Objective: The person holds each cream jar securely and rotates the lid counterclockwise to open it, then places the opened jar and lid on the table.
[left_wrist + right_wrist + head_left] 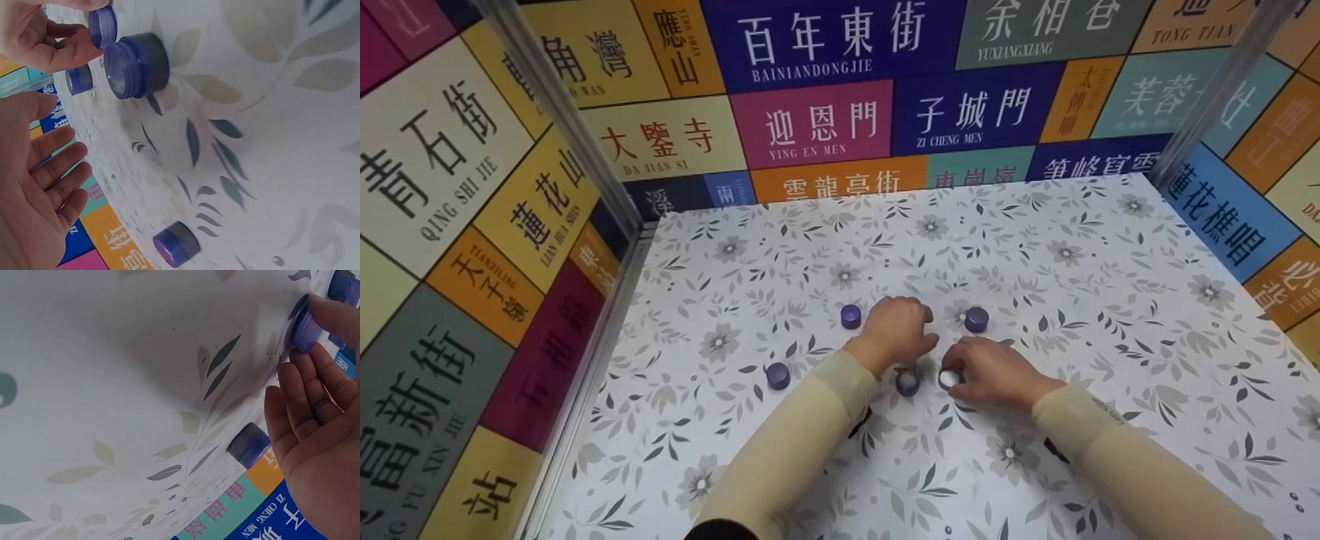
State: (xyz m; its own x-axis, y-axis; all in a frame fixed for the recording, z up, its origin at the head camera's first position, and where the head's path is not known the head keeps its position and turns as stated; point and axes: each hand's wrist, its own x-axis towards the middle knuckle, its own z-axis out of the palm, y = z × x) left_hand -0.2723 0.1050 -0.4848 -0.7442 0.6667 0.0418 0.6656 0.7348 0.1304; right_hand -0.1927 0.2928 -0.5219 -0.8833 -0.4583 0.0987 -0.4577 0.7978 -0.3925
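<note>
The right hand (997, 371) pinches a small purple jar (949, 378) near the middle of the table (1110, 315). The jar is tipped on its side, and its short round body points its white open mouth toward 9 o'clock, at the other hand. The left hand (896, 330) is let go and holds nothing; its fingers are loose and a little bent.

A purple lid (907, 382) sits flat on the table at 6 o'clock from the left hand, just beside the jar. Three more purple pots stand upright: one (850, 316) at 9 o'clock from the left hand, one (976, 319) at 3 o'clock, and one (778, 375) farther off at 8 o'clock.

The walls (472, 225) stand well away, with lots of flowery table toward 12 and 3 o'clock.
</note>
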